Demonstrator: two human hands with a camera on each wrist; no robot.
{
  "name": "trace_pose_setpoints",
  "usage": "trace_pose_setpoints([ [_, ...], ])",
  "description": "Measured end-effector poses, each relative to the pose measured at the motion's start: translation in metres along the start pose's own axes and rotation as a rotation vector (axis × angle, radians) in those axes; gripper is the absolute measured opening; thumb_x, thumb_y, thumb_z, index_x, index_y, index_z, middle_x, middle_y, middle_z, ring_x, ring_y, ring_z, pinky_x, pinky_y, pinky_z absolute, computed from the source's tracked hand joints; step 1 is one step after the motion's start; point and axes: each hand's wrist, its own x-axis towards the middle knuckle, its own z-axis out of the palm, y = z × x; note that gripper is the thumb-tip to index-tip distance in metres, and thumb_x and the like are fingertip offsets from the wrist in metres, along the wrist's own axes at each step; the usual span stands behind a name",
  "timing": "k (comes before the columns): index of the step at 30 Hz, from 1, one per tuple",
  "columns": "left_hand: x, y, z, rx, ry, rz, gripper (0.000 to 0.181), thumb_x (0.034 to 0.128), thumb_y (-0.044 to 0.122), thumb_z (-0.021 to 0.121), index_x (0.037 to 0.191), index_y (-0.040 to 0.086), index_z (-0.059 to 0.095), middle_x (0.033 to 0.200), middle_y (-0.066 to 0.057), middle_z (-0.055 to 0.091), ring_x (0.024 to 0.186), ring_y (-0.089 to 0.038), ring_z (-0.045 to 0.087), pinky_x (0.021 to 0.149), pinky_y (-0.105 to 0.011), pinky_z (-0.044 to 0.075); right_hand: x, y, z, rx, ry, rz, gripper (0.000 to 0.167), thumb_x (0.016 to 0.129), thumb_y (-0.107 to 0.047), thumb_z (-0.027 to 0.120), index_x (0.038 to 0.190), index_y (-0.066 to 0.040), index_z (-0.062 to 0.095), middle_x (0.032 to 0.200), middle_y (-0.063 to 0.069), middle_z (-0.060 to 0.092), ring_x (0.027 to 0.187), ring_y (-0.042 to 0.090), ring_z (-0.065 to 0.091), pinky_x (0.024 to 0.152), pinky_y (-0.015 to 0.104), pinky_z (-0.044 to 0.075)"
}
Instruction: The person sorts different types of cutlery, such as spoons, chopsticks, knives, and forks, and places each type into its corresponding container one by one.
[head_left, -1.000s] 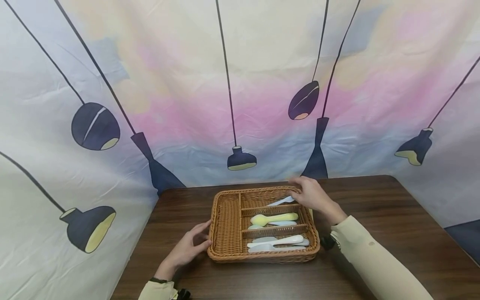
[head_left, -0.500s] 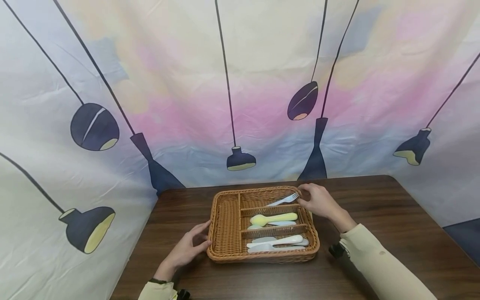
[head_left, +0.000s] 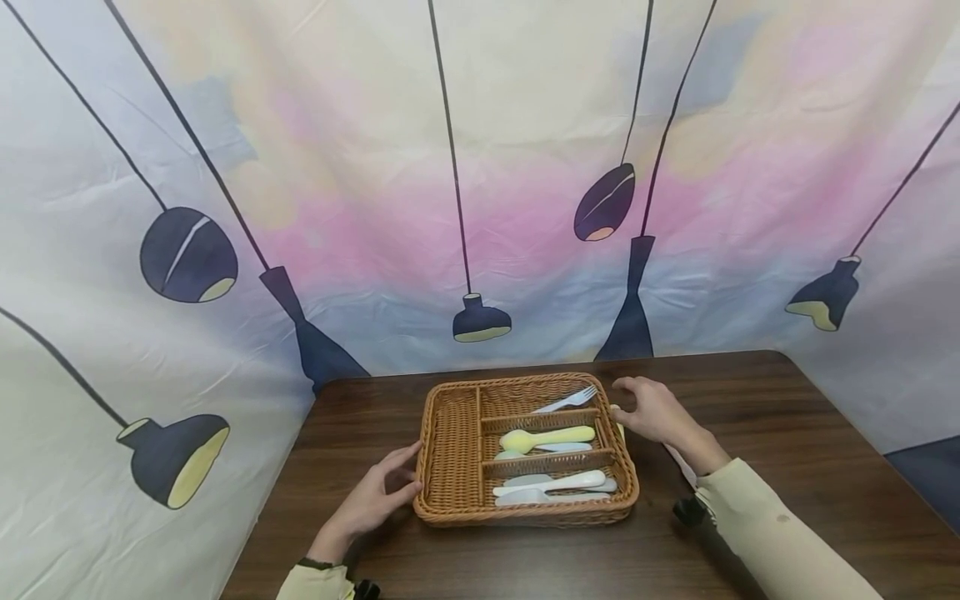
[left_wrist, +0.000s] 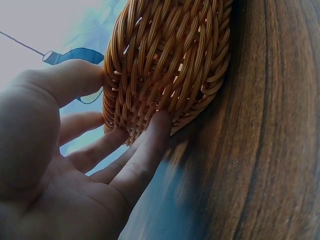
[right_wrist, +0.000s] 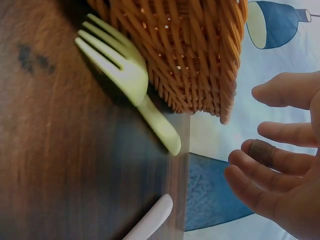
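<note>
A brown wicker cutlery basket with compartments stands on the table. My left hand touches its left end; in the left wrist view the fingertips rest against the weave. A light fork lies in the back compartment, a yellow spoon over other pale cutlery in the middle one, and several white knives and other pieces in the front one. To the right of the basket my right hand is apart from it, fingers spread and holding nothing. A yellow fork lies on the table close beside the basket.
A pale pinkish handle lies on the dark wooden table, its other end out of the right wrist view. Behind the table hangs a cloth printed with lamps. The basket's left compartment shows bare weave.
My right hand has moved from over the basket's back right corner to the right and toward me, uncovering the light fork's tines. The left hand and basket have stayed in place.
</note>
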Motion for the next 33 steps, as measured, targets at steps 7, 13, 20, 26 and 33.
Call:
trace_pose_setpoints([
  [7, -0.001, -0.003, 0.001, -0.003, 0.009, 0.004, 0.067, 0.0957, 0.024, 0.064, 0.153, 0.009, 0.032, 0.15, -0.024, 0.036, 0.112, -0.03, 0.06, 0.085, -0.027, 0.05, -0.006, 0.006, 0.0, 0.011, -0.03, 0.055, 0.049, 0.087, -0.022, 0.072, 0.129, 0.0, 0.059, 0.12, 0.023, 0.062, 0.101, 0.035, 0.063, 0.076, 0.047, 0.052],
  [13, -0.001, -0.003, 0.001, 0.025, 0.017, -0.012, 0.067, 0.0952, 0.027, 0.065, 0.153, 0.011, 0.034, 0.15, -0.021, 0.037, 0.111, -0.027, 0.06, 0.086, -0.027, 0.05, -0.014, 0.013, -0.001, 0.028, -0.039, 0.069, 0.05, 0.086, -0.019, 0.072, 0.13, 0.001, 0.057, 0.123, 0.025, 0.06, 0.096, 0.035, 0.066, 0.071, 0.043, 0.054],
  [20, 0.0, -0.003, 0.001, 0.025, 0.019, -0.038, 0.067, 0.0948, 0.029, 0.065, 0.153, 0.013, 0.034, 0.15, -0.018, 0.037, 0.11, -0.021, 0.061, 0.086, -0.026, 0.05, -0.025, 0.023, -0.001, 0.024, -0.001, 0.093, 0.052, 0.084, -0.022, 0.073, 0.128, 0.0, 0.058, 0.115, 0.025, 0.065, 0.093, 0.035, 0.067, 0.072, 0.046, 0.053],
  [26, 0.001, -0.001, 0.0, 0.034, 0.01, -0.023, 0.068, 0.0951, 0.03, 0.064, 0.153, 0.012, 0.034, 0.15, -0.02, 0.037, 0.111, -0.024, 0.06, 0.086, -0.026, 0.05, -0.032, 0.029, -0.001, 0.017, -0.012, 0.105, 0.053, 0.084, -0.025, 0.074, 0.128, 0.001, 0.058, 0.113, 0.024, 0.065, 0.09, 0.032, 0.066, 0.068, 0.044, 0.052],
  [33, 0.001, 0.0, -0.001, 0.033, 0.004, -0.012, 0.068, 0.0952, 0.028, 0.065, 0.153, 0.011, 0.033, 0.15, -0.022, 0.036, 0.112, -0.028, 0.059, 0.085, -0.027, 0.05, -0.036, 0.034, 0.001, -0.035, 0.002, 0.095, 0.054, 0.083, -0.026, 0.075, 0.125, 0.006, 0.059, 0.108, 0.023, 0.067, 0.089, 0.034, 0.066, 0.071, 0.047, 0.051],
])
